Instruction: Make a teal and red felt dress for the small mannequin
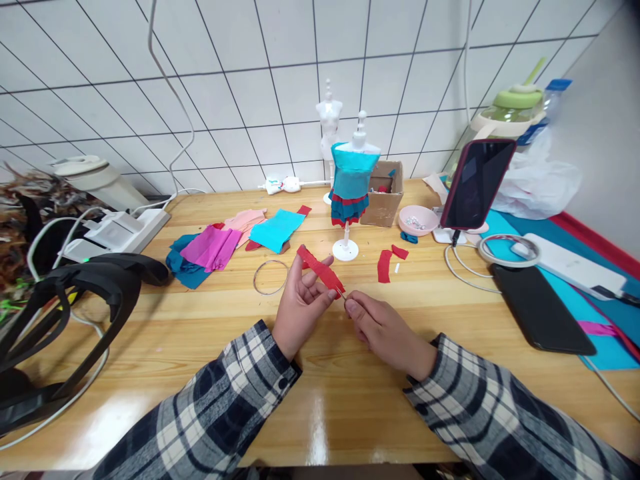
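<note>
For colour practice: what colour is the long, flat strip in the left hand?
The strip is red; the head view shows it.

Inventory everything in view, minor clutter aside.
Strip: 1, red, centre
Tool: 1, metallic, strip's end
Mannequins: 2, white, back
Dress: 1, blue-red, front mannequin
Ring: 1, silver, centre-left
Cloth: several, mixed, left
Scraps: 2, red, centre-right
Box: 1, brown, back
Bowl: 1, pink, right
Phone: 1, dark, right
Bag: 1, white, right
Frame: 1, black, left
Table: 1, tan, underneath
Left hand: 1, plaid-sleeved, on strip
Right hand: 1, plaid-sleeved, on tool
</note>
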Motion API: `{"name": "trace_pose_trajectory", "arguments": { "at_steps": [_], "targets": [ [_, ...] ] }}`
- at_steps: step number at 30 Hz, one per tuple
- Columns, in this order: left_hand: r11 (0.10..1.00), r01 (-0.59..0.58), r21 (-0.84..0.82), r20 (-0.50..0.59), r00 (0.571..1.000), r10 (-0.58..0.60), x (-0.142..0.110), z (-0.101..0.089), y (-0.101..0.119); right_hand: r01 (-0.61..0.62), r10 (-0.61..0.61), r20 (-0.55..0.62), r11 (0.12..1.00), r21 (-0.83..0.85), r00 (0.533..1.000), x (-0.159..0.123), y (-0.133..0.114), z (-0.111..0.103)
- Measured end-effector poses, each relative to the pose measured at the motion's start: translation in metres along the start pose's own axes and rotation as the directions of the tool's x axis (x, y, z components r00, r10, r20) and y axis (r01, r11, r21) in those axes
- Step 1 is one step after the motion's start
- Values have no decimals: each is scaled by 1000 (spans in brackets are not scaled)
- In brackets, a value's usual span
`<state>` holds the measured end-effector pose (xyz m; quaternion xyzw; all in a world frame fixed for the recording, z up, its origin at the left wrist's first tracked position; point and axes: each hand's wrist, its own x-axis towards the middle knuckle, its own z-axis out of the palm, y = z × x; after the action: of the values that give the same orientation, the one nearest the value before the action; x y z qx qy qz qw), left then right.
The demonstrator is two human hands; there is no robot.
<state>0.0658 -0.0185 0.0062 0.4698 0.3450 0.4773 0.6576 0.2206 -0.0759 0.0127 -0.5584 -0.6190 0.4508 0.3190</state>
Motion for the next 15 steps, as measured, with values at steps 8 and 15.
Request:
{"name": "trace_pose_trajectory", "arguments": {
  "at_steps": [8,15],
  "targets": [
    [999,41,2,65,997,-41,-2,2,0,1,-1,1,1000,7,1000,0,-1,0],
    [1000,-18,20,22,1000,17,-3,1,1,19,-19,5,1000,16,1000,-1,0,0]
  ]
}}
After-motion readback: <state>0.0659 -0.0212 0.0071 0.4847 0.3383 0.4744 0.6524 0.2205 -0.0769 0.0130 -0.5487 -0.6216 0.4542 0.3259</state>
